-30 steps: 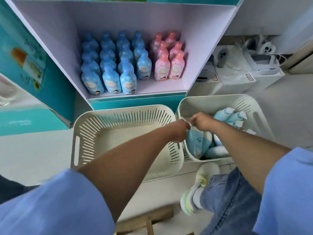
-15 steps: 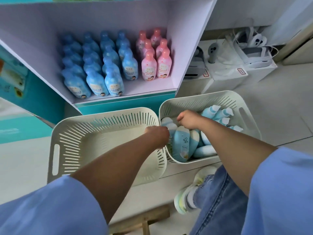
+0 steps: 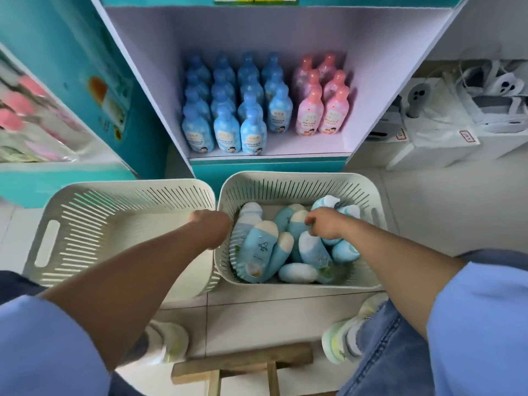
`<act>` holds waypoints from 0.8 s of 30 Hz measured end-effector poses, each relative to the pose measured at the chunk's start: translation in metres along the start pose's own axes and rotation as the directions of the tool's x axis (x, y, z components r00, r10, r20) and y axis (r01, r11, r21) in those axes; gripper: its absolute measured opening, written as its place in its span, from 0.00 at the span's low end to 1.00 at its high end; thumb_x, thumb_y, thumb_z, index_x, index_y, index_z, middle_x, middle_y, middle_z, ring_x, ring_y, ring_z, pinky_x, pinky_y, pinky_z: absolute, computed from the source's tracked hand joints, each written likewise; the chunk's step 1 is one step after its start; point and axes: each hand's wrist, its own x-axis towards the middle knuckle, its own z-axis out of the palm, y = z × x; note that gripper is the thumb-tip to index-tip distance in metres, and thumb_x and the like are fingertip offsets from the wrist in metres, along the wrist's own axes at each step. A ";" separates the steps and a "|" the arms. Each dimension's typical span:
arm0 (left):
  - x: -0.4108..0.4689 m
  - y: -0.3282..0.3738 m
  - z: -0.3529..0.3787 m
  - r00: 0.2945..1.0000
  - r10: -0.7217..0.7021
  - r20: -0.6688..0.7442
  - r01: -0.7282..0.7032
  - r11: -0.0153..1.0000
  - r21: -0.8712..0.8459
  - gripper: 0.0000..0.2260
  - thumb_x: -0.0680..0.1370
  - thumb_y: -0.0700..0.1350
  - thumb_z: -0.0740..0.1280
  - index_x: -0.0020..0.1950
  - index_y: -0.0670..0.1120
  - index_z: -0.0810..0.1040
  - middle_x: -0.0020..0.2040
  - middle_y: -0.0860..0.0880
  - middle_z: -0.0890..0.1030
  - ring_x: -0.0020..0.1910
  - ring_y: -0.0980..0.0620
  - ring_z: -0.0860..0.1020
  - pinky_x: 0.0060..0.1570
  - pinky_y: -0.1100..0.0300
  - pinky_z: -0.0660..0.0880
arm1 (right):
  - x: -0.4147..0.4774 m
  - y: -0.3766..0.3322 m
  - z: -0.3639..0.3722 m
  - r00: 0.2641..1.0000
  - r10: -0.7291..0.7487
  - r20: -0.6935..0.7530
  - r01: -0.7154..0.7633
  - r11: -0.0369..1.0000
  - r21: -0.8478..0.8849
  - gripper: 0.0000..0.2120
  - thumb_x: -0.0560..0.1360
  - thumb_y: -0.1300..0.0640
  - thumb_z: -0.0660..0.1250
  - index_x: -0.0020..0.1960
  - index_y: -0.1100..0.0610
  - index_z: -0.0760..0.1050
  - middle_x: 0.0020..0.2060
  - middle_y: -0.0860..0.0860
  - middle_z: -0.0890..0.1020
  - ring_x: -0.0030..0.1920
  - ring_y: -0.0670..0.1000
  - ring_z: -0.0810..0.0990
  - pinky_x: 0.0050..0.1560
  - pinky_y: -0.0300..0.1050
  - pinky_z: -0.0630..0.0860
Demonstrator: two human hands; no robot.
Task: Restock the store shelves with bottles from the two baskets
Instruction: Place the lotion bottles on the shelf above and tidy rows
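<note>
Bottles (image 3: pixel 263 252) lay heaped in the basket (image 3: pixel 371 195) at centre frame, where the right grip (image 3: pixel 324 227) curled round one. A firm hold on its body would likely suit the lift to the shelf (image 3: pixel 300 148) above. The left grip (image 3: pixel 213 228) sat at the basket's rim with its fingers hidden, so its state could not be told.

The left hand (image 3: pixel 213 228) shows only its back and knuckles. Its fingers are out of sight where the two cream slotted plastic baskets (image 3: pixel 128 190) meet, so which rim they hold, if any, cannot be told. On the right hand (image 3: pixel 325 227), the fingertips are buried among the light-blue bottles with white caps (image 3: pixel 258 252), and whether they grip one is unclear. Bottles beneath those fingers are covered by the ones on top.

Beyond the fingers, the labels on the blue shelf bottles (image 3: pixel 227 135) and pink shelf bottles (image 3: pixel 307 115) are too small to read, and the back rows hide behind the front ones. Far left of the left fingers, pink packets (image 3: pixel 17 110) are smeared by blur. On the near side of both hands, a plain wooden stool (image 3: pixel 243 364) is cut off by the bottom edge.
</note>
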 end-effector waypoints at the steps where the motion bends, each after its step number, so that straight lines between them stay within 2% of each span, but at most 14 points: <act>1: 0.000 -0.008 0.003 0.999 -0.013 0.034 0.011 0.999 0.038 0.12 0.79 0.41 0.62 0.62 0.43 0.75 0.56 0.48 0.80 0.57 0.47 0.79 0.52 0.56 0.74 | 0.003 -0.002 0.003 1.000 -0.008 0.019 0.009 1.000 -0.021 0.16 0.76 0.60 0.62 0.63 0.58 0.75 0.62 0.56 0.77 0.60 0.57 0.76 0.58 0.45 0.72; 4: 0.006 -0.024 0.011 0.980 -0.116 0.159 0.103 0.991 0.089 0.14 0.78 0.41 0.63 0.63 0.41 0.76 0.57 0.47 0.79 0.58 0.47 0.78 0.57 0.56 0.75 | 0.009 -0.006 0.006 1.000 -0.015 0.018 0.016 0.999 -0.046 0.18 0.76 0.60 0.62 0.66 0.57 0.73 0.64 0.57 0.75 0.63 0.57 0.74 0.60 0.44 0.70; 5: 0.006 -0.025 0.013 0.971 -0.161 0.175 0.139 0.982 0.128 0.14 0.77 0.41 0.64 0.63 0.42 0.76 0.57 0.48 0.79 0.57 0.48 0.78 0.56 0.55 0.76 | 0.010 -0.008 0.007 1.000 -0.017 -0.003 0.017 0.999 -0.036 0.19 0.77 0.60 0.62 0.67 0.56 0.73 0.65 0.56 0.74 0.63 0.57 0.73 0.60 0.43 0.69; 7: 0.009 -0.026 0.016 0.962 -0.226 0.154 0.213 0.973 0.093 0.13 0.77 0.41 0.65 0.61 0.44 0.76 0.56 0.48 0.79 0.55 0.49 0.79 0.53 0.56 0.77 | 0.016 -0.017 0.010 0.998 -0.040 -0.046 0.040 0.999 -0.007 0.19 0.76 0.61 0.62 0.67 0.55 0.73 0.65 0.56 0.75 0.63 0.56 0.74 0.59 0.43 0.70; 11: 0.021 -0.018 0.029 0.980 -0.197 0.030 0.200 0.971 -0.132 0.12 0.78 0.39 0.61 0.60 0.43 0.76 0.57 0.45 0.79 0.57 0.46 0.78 0.52 0.54 0.75 | 0.030 -0.040 0.020 0.987 -0.123 -0.102 0.127 0.991 0.034 0.19 0.76 0.64 0.62 0.66 0.55 0.72 0.62 0.56 0.76 0.60 0.57 0.75 0.56 0.44 0.71; 13: 0.025 -0.013 0.040 0.977 -0.193 0.094 0.213 0.925 -0.314 0.14 0.78 0.40 0.63 0.64 0.42 0.72 0.60 0.43 0.77 0.59 0.44 0.77 0.54 0.53 0.74 | 0.035 -0.046 0.030 0.986 -0.147 -0.072 0.150 0.988 0.039 0.21 0.75 0.65 0.61 0.68 0.54 0.70 0.64 0.56 0.75 0.61 0.56 0.75 0.60 0.47 0.73; 16: 0.031 -0.007 0.056 0.964 -0.140 0.226 0.245 0.800 -0.548 0.26 0.76 0.45 0.68 0.70 0.38 0.64 0.64 0.40 0.72 0.61 0.43 0.75 0.57 0.53 0.73 | 0.041 -0.048 0.048 0.982 -0.187 -0.006 0.187 0.982 -0.021 0.24 0.75 0.66 0.60 0.70 0.55 0.67 0.66 0.57 0.73 0.64 0.57 0.73 0.62 0.50 0.72; 20: 0.043 -0.002 0.068 0.940 -0.128 0.315 0.311 0.699 -0.644 0.39 0.73 0.48 0.72 0.75 0.36 0.54 0.68 0.40 0.70 0.66 0.43 0.71 0.61 0.53 0.71 | 0.044 -0.047 0.066 0.975 -0.207 0.080 0.217 0.966 -0.140 0.30 0.74 0.68 0.63 0.74 0.59 0.60 0.72 0.57 0.66 0.69 0.58 0.68 0.68 0.50 0.66; 24: 0.054 -0.002 0.073 0.931 -0.149 0.332 0.346 0.647 -0.679 0.41 0.71 0.47 0.74 0.75 0.37 0.54 0.69 0.39 0.68 0.67 0.42 0.70 0.63 0.52 0.71 | 0.059 -0.045 0.078 0.961 -0.252 0.112 0.271 0.939 -0.214 0.34 0.72 0.68 0.64 0.75 0.57 0.56 0.73 0.56 0.61 0.69 0.60 0.67 0.68 0.54 0.67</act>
